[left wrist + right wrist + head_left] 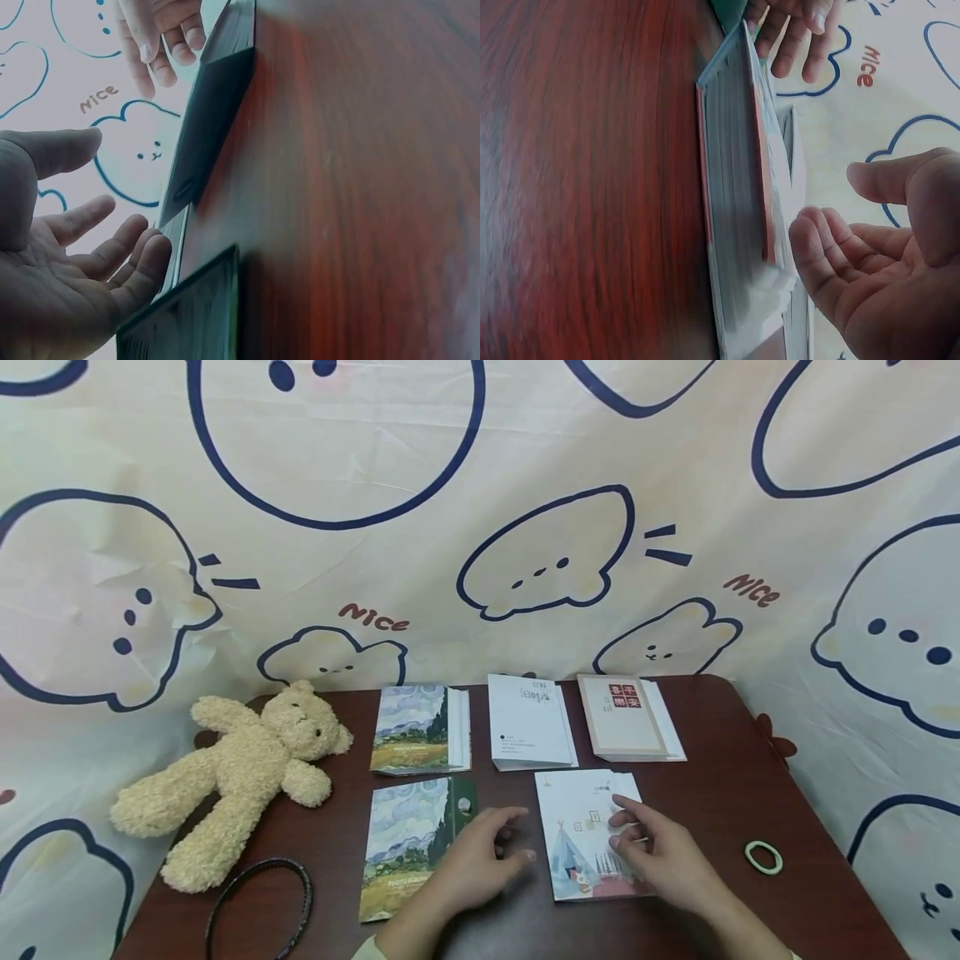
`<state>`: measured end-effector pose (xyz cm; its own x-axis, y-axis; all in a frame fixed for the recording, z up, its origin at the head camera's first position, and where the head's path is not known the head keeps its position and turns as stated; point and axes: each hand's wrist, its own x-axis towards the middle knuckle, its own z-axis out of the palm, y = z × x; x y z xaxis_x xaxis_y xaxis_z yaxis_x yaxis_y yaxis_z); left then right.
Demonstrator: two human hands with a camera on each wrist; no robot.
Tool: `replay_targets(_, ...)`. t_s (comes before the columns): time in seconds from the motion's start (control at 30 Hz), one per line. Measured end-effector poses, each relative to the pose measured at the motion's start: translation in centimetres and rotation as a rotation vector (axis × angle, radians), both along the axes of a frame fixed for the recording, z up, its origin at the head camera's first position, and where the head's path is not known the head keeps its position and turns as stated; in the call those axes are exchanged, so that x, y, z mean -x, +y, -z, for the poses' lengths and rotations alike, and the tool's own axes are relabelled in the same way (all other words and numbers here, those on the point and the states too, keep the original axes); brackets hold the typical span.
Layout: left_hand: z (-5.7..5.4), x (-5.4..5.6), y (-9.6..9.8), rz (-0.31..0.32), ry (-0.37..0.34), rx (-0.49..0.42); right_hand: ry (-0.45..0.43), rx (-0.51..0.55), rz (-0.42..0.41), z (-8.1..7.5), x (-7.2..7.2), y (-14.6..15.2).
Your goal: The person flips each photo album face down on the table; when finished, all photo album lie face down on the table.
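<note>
A white album (573, 839) with a tent drawing on its cover lies near the front middle. Over its right edge is my right hand (663, 856), fingers loosely bent and holding nothing. In the right wrist view its fingertips (810, 225) come close to the cover, above the thick page edges. To the left lies a landscape-painting photo album (405, 852) with a green spine. My left hand (480, 860) overlaps that album's right side, its thumb and fingers apart and nothing between them. Its relaxed fingers (112, 255) also show in the left wrist view.
Behind stand a second landscape album (410, 727), a white album (528, 722) and a cream album with red characters (624, 718). A teddy bear (251, 768) lies at left, above a black braided loop (306, 893). A pale green ring (776, 858) lies on the dark wooden table (795, 910) at right.
</note>
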<state>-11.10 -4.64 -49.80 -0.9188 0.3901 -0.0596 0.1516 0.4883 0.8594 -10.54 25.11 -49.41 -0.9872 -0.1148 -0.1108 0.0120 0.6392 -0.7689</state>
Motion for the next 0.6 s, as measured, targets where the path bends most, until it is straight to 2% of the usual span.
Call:
replay_targets(0.33, 0.8, -0.1, 2.4, -0.016, -0.085, -0.1, 0.035, -0.162, 0.047, 0.4, 0.0, 1.7)
replay_targets(0.6, 0.9, -0.4, 3.4, -0.046, -0.178, -0.178, 0.025, -0.248, -0.017, 1.1, -0.1, 2.4)
